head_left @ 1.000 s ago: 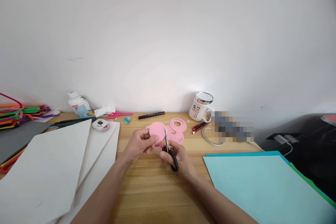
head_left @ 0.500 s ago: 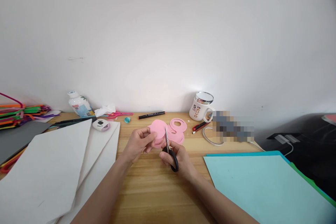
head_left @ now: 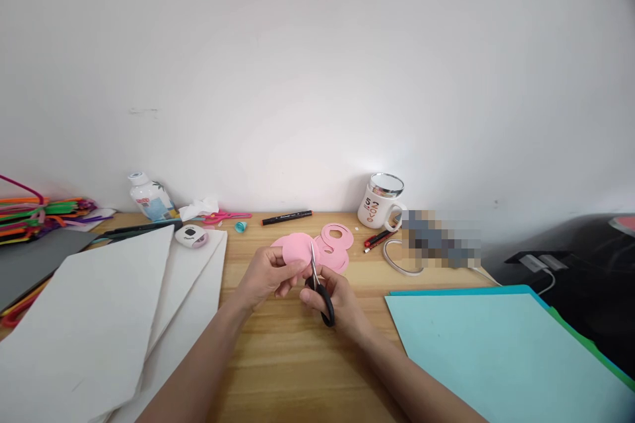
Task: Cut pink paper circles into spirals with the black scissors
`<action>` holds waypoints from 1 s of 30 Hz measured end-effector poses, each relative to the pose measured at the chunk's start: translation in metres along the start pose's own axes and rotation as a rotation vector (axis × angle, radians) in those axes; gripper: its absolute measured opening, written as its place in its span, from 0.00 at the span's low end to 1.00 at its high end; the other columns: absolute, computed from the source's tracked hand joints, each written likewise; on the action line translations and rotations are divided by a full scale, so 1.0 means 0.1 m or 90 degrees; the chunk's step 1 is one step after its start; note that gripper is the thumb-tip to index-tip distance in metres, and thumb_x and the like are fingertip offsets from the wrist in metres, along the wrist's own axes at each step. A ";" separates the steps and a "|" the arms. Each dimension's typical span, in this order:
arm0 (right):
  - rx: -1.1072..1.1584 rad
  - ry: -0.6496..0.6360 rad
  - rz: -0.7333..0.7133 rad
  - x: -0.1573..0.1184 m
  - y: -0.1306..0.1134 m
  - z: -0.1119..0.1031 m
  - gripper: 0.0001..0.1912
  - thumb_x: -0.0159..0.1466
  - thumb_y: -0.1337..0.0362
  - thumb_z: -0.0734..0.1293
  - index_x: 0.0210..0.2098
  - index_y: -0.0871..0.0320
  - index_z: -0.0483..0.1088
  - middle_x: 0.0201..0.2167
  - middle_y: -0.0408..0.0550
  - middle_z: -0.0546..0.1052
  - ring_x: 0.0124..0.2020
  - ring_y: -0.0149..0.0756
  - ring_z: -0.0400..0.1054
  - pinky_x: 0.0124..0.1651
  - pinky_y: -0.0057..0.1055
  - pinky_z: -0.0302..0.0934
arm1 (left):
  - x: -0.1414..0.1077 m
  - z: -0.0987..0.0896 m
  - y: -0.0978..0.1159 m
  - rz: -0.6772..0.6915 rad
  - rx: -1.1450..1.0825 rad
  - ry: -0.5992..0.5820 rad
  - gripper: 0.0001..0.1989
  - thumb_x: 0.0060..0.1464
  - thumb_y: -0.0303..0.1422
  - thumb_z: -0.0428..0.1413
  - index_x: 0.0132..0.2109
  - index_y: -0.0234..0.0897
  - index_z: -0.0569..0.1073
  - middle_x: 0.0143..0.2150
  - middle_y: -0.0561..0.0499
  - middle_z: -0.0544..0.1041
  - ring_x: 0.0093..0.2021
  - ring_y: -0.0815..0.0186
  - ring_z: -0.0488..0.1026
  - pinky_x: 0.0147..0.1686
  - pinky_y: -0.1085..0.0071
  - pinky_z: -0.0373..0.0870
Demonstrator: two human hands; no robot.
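Between the thumb and fingers of my left hand (head_left: 268,274) is a round pink paper disc (head_left: 298,250), held above the desk. My right hand (head_left: 337,297) grips a pair of scissors (head_left: 325,304) with black handles. Their metal blades point up and away, along the disc's right edge; I cannot tell whether they are biting into the paper. Behind the disc, several pink paper pieces (head_left: 338,258) lie on the wooden desk, one a ring (head_left: 350,236) with a hole in it. The disc and my left fingers partly cover this pile.
White sheets (head_left: 89,317) lie at the left, with a white and lilac gadget (head_left: 191,236) on them. Turquoise sheets (head_left: 496,337) lie at the right. Along the wall are a bottle (head_left: 151,198), pink scissors (head_left: 223,217), a black marker (head_left: 286,217) and a mug (head_left: 380,205).
The pink disc has come down slightly and tilted flatter in my left hand. My right hand with the scissors has hardly moved, the blades staying at the disc's right edge.
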State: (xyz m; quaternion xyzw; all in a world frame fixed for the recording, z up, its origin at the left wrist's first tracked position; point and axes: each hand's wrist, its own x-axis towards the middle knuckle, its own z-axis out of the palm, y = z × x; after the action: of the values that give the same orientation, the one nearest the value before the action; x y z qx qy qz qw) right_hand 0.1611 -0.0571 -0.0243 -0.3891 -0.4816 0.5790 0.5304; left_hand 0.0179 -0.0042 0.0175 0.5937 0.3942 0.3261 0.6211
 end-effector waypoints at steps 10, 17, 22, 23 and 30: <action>0.010 -0.009 -0.013 0.00 -0.01 -0.01 0.21 0.47 0.52 0.73 0.33 0.58 0.66 0.18 0.36 0.61 0.19 0.25 0.48 0.21 0.24 0.42 | 0.00 -0.01 0.01 0.003 -0.004 -0.014 0.12 0.46 0.38 0.59 0.25 0.31 0.73 0.15 0.56 0.68 0.12 0.78 0.59 0.11 0.81 0.53; 0.013 -0.002 -0.001 -0.01 -0.03 -0.01 0.21 0.46 0.53 0.74 0.31 0.58 0.64 0.16 0.35 0.59 0.18 0.25 0.49 0.21 0.23 0.44 | 0.02 -0.02 0.00 0.013 -0.007 -0.007 0.13 0.46 0.38 0.59 0.24 0.32 0.70 0.15 0.56 0.68 0.12 0.78 0.59 0.11 0.81 0.53; 0.019 -0.003 -0.001 -0.01 -0.04 -0.01 0.21 0.46 0.53 0.73 0.31 0.59 0.65 0.16 0.36 0.62 0.18 0.25 0.53 0.21 0.24 0.48 | 0.02 -0.03 -0.01 0.012 0.003 0.004 0.13 0.45 0.38 0.59 0.24 0.32 0.69 0.15 0.56 0.68 0.12 0.78 0.59 0.11 0.81 0.52; 0.018 -0.001 0.001 -0.01 -0.04 0.00 0.21 0.46 0.53 0.73 0.31 0.59 0.65 0.16 0.36 0.62 0.17 0.25 0.53 0.21 0.23 0.48 | 0.02 -0.03 -0.01 0.012 0.003 0.005 0.13 0.45 0.38 0.59 0.24 0.32 0.69 0.15 0.56 0.68 0.12 0.78 0.59 0.11 0.81 0.52; -0.007 0.011 0.016 0.00 -0.03 -0.01 0.21 0.46 0.52 0.73 0.29 0.59 0.64 0.14 0.35 0.63 0.15 0.25 0.54 0.19 0.24 0.48 | 0.01 -0.04 0.01 0.019 -0.003 0.010 0.13 0.45 0.37 0.60 0.23 0.32 0.68 0.15 0.57 0.67 0.12 0.78 0.59 0.11 0.81 0.51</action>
State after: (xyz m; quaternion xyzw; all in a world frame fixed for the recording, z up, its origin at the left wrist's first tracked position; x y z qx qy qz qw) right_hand 0.1624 -0.0570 -0.0212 -0.4031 -0.4748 0.5798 0.5252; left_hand 0.0152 -0.0012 0.0188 0.5958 0.3891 0.3407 0.6144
